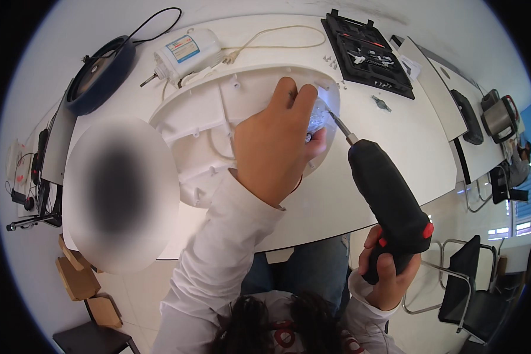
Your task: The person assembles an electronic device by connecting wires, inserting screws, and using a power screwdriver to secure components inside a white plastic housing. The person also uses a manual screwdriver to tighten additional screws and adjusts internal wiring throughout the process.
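Observation:
A white oval plastic shell [200, 141] with moulded ribs and screw posts lies open side up on the table. My left hand [274, 141] reaches over its right end, fingers closed round a small clear plastic piece [317, 116] lit bluish-white; the fingers partly hide it. In my right hand [389, 274] is a black electric screwdriver [386, 189] with red buttons, gripped by its handle. It slants up and to the left, and its bit [338, 123] points at the clear piece and the shell's right wall. Whether the tip touches a screw, I cannot tell.
Behind the shell stand a white motor unit [189, 52] with a cord and a dark blue round base [103, 76]. A black tool case [369, 56] lies open at the back right, near several loose screws [330, 61] and a small metal part [381, 104]. Chairs [463, 283] stand at right.

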A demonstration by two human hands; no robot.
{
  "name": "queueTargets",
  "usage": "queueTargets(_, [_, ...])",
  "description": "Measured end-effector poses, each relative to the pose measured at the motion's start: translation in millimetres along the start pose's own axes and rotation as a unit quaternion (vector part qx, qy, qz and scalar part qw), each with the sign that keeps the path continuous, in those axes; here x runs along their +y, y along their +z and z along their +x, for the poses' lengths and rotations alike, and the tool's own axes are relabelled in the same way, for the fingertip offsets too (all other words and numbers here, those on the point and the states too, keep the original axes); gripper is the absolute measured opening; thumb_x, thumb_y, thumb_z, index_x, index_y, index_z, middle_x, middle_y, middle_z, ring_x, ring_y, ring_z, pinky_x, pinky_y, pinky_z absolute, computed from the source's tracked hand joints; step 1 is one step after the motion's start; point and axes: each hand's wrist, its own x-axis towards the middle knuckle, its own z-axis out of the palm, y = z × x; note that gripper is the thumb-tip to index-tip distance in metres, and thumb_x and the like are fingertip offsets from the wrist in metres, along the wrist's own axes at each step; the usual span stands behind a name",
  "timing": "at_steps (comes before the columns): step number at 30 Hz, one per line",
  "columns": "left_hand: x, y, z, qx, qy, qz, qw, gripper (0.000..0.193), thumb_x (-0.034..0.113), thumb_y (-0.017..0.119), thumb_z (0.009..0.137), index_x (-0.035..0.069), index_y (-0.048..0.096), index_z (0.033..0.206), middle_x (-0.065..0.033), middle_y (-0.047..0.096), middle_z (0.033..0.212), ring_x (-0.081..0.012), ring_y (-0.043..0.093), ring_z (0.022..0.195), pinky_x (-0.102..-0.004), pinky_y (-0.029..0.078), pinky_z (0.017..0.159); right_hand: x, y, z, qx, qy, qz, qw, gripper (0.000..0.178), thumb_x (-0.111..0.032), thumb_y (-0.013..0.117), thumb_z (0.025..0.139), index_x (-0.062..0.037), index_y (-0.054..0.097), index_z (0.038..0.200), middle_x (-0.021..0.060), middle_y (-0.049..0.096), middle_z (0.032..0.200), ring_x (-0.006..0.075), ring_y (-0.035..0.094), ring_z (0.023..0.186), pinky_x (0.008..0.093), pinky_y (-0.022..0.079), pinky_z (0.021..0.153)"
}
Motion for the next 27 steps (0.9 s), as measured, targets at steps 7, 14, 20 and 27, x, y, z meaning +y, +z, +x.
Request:
queueTargets(7, [-2, 1, -1, -0.002, 0.009, -0.002, 1.000, 0.040, 0.016, 0.076, 0.070, 0.012, 0.057, 0.105, -0.0046, 0.055, 0.095, -0.0282, 0.062, 0.066, -0.0355, 0.051, 0.057, 0, -7, 7, -0.019, -0.019, -0.033, 0.999, 0.050, -0.007, 0.061, 0.077, 0.0097, 0.048, 0.122, 0.0207, 0.061, 0.089, 0.0150, 0.055, 0.054, 0.0256, 0.044, 0.052])
queueTargets(14, [-2, -1, -1, -0.009, -0.004, 0.015, 1.000, 0.042, 0.017, 0.076, 0.071, 0.011, 0.056, 0.107, -0.0059, 0.055, 0.096, -0.0291, 0.062, 0.066, -0.0360, 0.050, 0.057, 1, -5, 8, -0.009, -0.011, -0.050, 0.999, 0.048, -0.007, 0.060, 0.077, 0.0089, 0.048, 0.121, 0.0204, 0.061, 0.090, 0.0149, 0.054, 0.054, 0.0250, 0.043, 0.052])
queueTargets(20, [-2, -1, -1, -0.010, -0.003, 0.019, 1.000, 0.043, 0.016, 0.077, 0.071, 0.010, 0.056, 0.108, -0.0065, 0.055, 0.096, -0.0291, 0.062, 0.065, -0.0360, 0.050, 0.057, 0, -5, 8, -0.017, -0.020, -0.071, 0.997, 0.049, -0.006, 0.062, 0.077, 0.0087, 0.048, 0.122, 0.0202, 0.061, 0.090, 0.0151, 0.056, 0.055, 0.0258, 0.045, 0.053])
queueTargets(27, [-2, -2, 0, -0.012, -0.002, 0.024, 1.000, 0.043, 0.016, 0.077, 0.070, 0.011, 0.056, 0.107, -0.0056, 0.054, 0.095, -0.0283, 0.062, 0.064, -0.0356, 0.050, 0.056, -4, -11, 11, -0.039, -0.033, -0.092, 0.994, 0.047, -0.006, 0.064, 0.078, 0.0090, 0.050, 0.121, 0.0198, 0.063, 0.088, 0.0151, 0.058, 0.058, 0.0271, 0.047, 0.056])
